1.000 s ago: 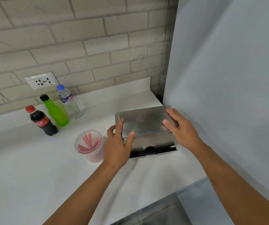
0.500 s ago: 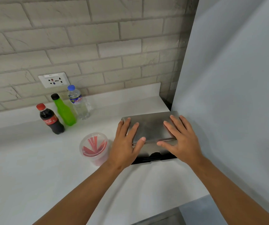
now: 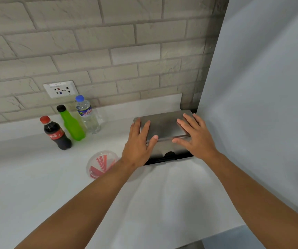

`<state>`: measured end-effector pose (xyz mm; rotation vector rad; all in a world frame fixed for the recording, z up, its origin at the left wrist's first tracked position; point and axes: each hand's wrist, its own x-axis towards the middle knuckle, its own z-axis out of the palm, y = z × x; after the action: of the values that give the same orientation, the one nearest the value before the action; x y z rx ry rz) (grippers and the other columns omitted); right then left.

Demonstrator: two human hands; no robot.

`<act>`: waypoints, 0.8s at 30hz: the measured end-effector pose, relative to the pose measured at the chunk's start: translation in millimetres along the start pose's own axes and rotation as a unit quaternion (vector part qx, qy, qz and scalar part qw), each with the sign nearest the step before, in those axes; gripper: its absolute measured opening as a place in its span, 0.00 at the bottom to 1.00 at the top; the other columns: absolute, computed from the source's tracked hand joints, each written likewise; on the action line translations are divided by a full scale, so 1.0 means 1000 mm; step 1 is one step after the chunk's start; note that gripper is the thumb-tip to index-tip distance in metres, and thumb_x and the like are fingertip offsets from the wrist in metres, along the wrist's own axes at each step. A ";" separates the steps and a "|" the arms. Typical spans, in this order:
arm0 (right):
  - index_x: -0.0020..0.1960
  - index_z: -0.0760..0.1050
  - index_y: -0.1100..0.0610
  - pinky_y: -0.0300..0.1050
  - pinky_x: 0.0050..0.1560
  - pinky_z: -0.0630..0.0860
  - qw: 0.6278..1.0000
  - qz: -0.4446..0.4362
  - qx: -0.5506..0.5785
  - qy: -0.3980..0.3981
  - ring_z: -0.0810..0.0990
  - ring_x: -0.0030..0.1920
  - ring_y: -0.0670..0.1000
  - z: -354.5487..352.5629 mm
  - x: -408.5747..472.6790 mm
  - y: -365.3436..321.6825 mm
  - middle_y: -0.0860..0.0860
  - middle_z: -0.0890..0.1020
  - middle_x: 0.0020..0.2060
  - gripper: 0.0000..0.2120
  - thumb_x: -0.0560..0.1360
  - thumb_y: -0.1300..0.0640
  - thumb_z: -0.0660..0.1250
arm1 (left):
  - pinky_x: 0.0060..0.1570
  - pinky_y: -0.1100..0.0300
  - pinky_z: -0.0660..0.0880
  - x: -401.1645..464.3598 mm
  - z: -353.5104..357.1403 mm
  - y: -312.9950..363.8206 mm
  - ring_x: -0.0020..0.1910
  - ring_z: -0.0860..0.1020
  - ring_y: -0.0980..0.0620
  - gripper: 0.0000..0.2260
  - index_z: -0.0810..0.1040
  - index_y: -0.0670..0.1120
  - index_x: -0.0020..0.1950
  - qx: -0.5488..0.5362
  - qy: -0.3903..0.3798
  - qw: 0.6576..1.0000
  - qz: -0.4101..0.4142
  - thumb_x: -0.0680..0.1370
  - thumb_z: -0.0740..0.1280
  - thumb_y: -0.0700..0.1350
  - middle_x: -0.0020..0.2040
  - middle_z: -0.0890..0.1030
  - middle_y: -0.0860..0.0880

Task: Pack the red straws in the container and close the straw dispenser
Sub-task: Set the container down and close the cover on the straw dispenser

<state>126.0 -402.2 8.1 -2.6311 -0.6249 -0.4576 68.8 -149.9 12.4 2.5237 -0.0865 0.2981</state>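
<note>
A steel straw dispenser (image 3: 164,128) stands on the white counter against the right wall, its flat lid down. My left hand (image 3: 138,144) lies flat on the lid's left end, fingers spread. My right hand (image 3: 195,135) rests flat on the lid's right end, thumb over the front edge. Neither hand grips anything. Below the lid a dark slot (image 3: 169,157) shows at the dispenser's front. A clear round container (image 3: 98,159) with several red straws (image 3: 101,163) in it sits left of the dispenser, partly behind my left forearm.
Three bottles stand near the brick wall at the left: a cola bottle (image 3: 56,133), a green bottle (image 3: 71,124) and a water bottle (image 3: 88,115). A wall socket (image 3: 60,89) is above them. A grey panel (image 3: 261,87) closes the right side. The counter's front edge (image 3: 216,236) is near.
My right hand has slid from the lid's right edge onto its top, and both palms now lie flatter on the lid. The camera has tilted up slightly.
</note>
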 end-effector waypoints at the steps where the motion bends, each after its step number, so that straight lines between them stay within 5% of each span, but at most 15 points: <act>1: 0.80 0.68 0.48 0.63 0.75 0.68 1.000 -0.002 0.002 -0.008 0.57 0.82 0.61 0.001 0.007 0.003 0.51 0.66 0.81 0.40 0.75 0.25 0.59 | 0.71 0.39 0.71 0.006 -0.001 -0.001 0.84 0.50 0.43 0.31 0.57 0.52 0.83 0.002 -0.001 1.000 0.001 0.83 0.55 0.64 0.85 0.50 0.46; 12: 0.79 0.69 0.50 0.63 0.74 0.68 0.999 -0.013 0.013 -0.029 0.60 0.80 0.64 0.012 0.065 0.024 0.53 0.69 0.79 0.39 0.76 0.27 0.60 | 0.67 0.39 0.72 0.067 0.002 -0.016 0.81 0.56 0.42 0.27 0.63 0.51 0.79 0.008 0.012 1.000 0.015 0.83 0.58 0.62 0.83 0.56 0.42; 24: 0.78 0.71 0.53 0.64 0.75 0.68 0.999 -0.006 0.024 -0.038 0.60 0.80 0.65 0.018 0.101 0.036 0.54 0.69 0.80 0.36 0.77 0.35 0.68 | 0.74 0.40 0.67 0.112 0.010 -0.027 0.84 0.50 0.44 0.31 0.59 0.53 0.82 0.004 -0.008 1.000 -0.019 0.82 0.56 0.65 0.85 0.51 0.46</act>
<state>233.1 -387.9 22.0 -2.6105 -0.6667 -0.3414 183.1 -132.8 14.9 2.5318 -0.0433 0.2638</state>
